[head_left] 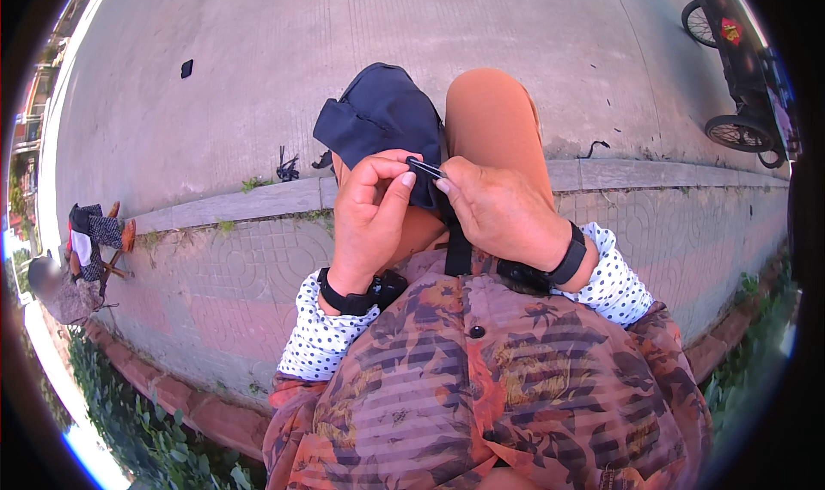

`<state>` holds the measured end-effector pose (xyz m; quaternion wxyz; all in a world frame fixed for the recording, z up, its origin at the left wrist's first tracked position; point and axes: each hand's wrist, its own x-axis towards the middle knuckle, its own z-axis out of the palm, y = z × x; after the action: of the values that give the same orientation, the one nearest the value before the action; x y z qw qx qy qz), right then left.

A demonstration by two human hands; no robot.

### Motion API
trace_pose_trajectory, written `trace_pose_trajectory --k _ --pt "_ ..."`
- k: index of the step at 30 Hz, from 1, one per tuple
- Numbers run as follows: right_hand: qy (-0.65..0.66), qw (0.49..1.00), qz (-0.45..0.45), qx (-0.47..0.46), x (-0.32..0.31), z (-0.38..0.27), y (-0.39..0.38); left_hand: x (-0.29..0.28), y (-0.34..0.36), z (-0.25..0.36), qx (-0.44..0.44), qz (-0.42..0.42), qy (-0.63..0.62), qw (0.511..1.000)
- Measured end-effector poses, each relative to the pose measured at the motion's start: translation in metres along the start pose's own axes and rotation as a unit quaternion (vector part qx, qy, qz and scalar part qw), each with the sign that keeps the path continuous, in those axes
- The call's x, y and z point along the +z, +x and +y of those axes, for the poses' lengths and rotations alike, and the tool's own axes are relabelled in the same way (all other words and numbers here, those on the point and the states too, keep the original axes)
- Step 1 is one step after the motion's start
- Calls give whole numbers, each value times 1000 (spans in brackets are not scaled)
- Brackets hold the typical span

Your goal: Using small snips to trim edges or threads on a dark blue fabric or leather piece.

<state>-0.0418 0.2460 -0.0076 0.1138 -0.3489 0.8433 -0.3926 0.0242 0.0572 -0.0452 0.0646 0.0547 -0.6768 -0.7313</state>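
Note:
A navy cloth bag [375, 112] with a dark strap [456, 246] lies over my lap, mostly on my left leg. My left hand [368, 219] pinches a small dark piece at the bag's lower part, its fingertips close to the tool's points. In my right hand [498, 206] is a slim metal tool [425, 168], like tweezers or small snips, with its tips on that dark piece. Both hands almost meet; exactly what the left fingertips grip is too small to make out.
A person [64, 292] sits at the left on the paved sidewalk [232, 275]. A cart with spoked wheels [743, 77] stands at the upper right. A small black object [186, 69] and dark scraps [287, 168] lie on the road. Plants [146, 438] border the sidewalk behind me.

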Motion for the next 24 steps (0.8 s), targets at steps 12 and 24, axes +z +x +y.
trace_pose_trajectory --k 12,24 --pt "246 960 -25 128 -1 4 -1 1 1 4 -36 33 -63 997" --pt "256 957 34 134 16 7 15 -2 1 0 -9 0 -33 999"
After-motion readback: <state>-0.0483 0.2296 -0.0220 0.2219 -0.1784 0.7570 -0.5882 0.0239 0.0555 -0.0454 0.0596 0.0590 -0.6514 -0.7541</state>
